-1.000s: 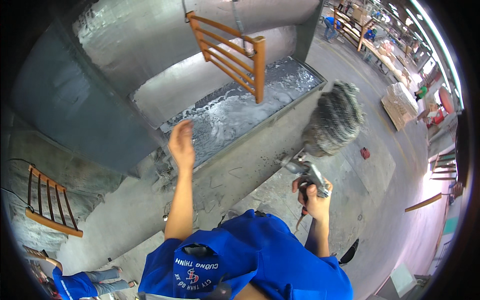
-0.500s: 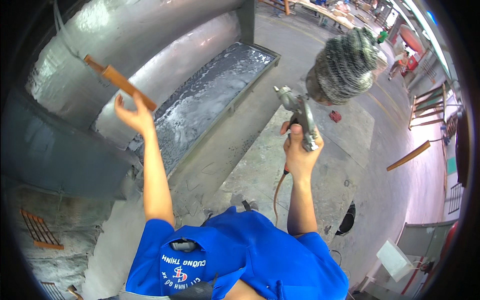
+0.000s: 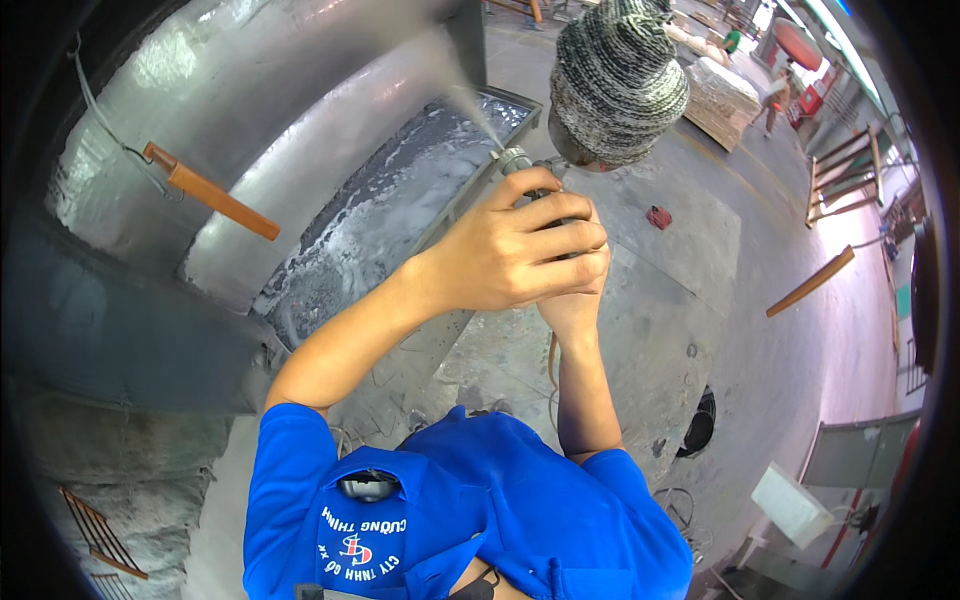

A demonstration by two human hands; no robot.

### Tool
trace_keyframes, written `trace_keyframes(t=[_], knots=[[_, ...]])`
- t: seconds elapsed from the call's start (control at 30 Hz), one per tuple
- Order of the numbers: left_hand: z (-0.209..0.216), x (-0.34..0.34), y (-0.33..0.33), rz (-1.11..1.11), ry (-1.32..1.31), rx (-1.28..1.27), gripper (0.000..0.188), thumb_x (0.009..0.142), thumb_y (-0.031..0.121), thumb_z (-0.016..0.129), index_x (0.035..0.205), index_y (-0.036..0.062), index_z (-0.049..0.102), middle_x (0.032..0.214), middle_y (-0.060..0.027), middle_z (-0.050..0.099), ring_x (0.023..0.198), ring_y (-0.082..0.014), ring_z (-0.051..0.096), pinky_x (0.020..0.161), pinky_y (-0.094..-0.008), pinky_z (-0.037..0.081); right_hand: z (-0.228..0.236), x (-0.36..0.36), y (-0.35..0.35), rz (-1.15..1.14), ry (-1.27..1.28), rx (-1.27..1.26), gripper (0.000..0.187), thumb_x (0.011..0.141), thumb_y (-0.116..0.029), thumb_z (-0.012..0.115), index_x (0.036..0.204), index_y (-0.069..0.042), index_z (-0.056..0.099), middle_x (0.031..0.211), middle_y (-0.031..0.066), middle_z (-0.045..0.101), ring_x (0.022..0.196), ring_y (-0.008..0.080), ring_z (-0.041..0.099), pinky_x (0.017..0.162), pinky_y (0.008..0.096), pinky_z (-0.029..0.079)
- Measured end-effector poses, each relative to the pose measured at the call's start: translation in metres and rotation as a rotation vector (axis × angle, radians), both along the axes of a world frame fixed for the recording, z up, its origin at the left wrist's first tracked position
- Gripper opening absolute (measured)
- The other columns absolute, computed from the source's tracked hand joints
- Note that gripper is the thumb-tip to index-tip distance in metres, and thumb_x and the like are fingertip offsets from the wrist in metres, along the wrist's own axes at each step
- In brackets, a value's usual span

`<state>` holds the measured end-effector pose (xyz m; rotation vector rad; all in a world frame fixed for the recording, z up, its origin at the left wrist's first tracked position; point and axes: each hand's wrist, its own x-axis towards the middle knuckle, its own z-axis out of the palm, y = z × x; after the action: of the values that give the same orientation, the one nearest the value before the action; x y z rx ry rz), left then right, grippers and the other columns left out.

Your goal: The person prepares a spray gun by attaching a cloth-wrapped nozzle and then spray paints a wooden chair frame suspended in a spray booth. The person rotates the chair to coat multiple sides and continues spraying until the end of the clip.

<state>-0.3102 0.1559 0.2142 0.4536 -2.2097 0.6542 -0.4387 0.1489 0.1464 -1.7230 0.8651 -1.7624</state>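
Observation:
Both of my hands are on a grey metal spray gun (image 3: 513, 158) in front of my chest. My left hand (image 3: 515, 245) is closed round its body, fingers across the top. Behind it, my right hand (image 3: 575, 308) grips the gun's handle, mostly hidden by the left. A cup wrapped in black-and-white knit cloth (image 3: 620, 85) sits above the gun. Pale mist (image 3: 458, 90) leaves the nozzle toward the far left. A brown hose (image 3: 553, 365) hangs below the right hand. Left of my hands, an orange-brown wooden piece (image 3: 220, 205) hangs from a wire, touched by neither hand.
A metal-walled booth (image 3: 330, 130) with a trough of foamy grey liquid (image 3: 400, 190) stands ahead on the left. At the right hang another wooden piece (image 3: 812, 282) and a wooden frame (image 3: 845, 178). A red rag (image 3: 658, 217) lies on the floor. People are far off.
My left hand has left the hanging wooden piece and moved right onto the spray gun. The gun has shifted slightly left and up, and mist now comes from it.

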Motion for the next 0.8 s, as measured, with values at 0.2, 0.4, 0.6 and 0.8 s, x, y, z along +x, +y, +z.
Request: trace_keyframes(t=[0.2,0.4,0.6,0.8], knots=[[0.017,0.009,0.011,-0.174,-0.07,0.186,0.011,0.089,0.025,0.077,0.091,0.0143,0.076,0.106,0.0045,0.073,0.11,-0.0179,0.067,0.104,-0.0432,0.046,-0.001,0.0,0.021,0.016,0.01,0.0,0.018,0.08,-0.002,0.073,0.097,0.001,0.068,0.089,0.0149,0.072,0.078,0.0313,0.072,0.068,0.0376,0.055],[0.013,0.02,0.029,-0.204,0.045,0.2,0.014,0.09,0.026,0.077,0.093,0.0127,0.075,0.108,0.003,0.073,0.109,-0.0202,0.068,0.105,-0.0447,0.049,0.003,0.016,0.036,-0.005,-0.022,-0.055,0.015,0.08,-0.002,0.073,0.093,0.001,0.068,0.083,0.0151,0.07,0.073,0.032,0.071,0.064,0.0378,0.052],[0.012,0.039,0.042,-0.25,0.112,0.191,0.018,0.089,0.028,0.077,0.097,0.0126,0.076,0.11,0.0022,0.072,0.111,-0.0202,0.068,0.108,-0.045,0.049,0.008,0.033,0.053,-0.051,0.035,-0.002,0.014,0.079,-0.002,0.074,0.092,0.002,0.069,0.08,0.0147,0.07,0.072,0.0298,0.071,0.064,0.0354,0.053],[0.015,0.06,0.054,-0.198,0.032,0.203,0.017,0.089,0.029,0.077,0.097,0.0145,0.075,0.11,0.0026,0.072,0.115,-0.0203,0.067,0.11,-0.0457,0.048,0.008,0.051,0.062,0.025,0.003,0.005,0.016,0.081,-0.003,0.074,0.097,0.001,0.07,0.087,0.013,0.073,0.076,0.028,0.073,0.067,0.0355,0.054]])
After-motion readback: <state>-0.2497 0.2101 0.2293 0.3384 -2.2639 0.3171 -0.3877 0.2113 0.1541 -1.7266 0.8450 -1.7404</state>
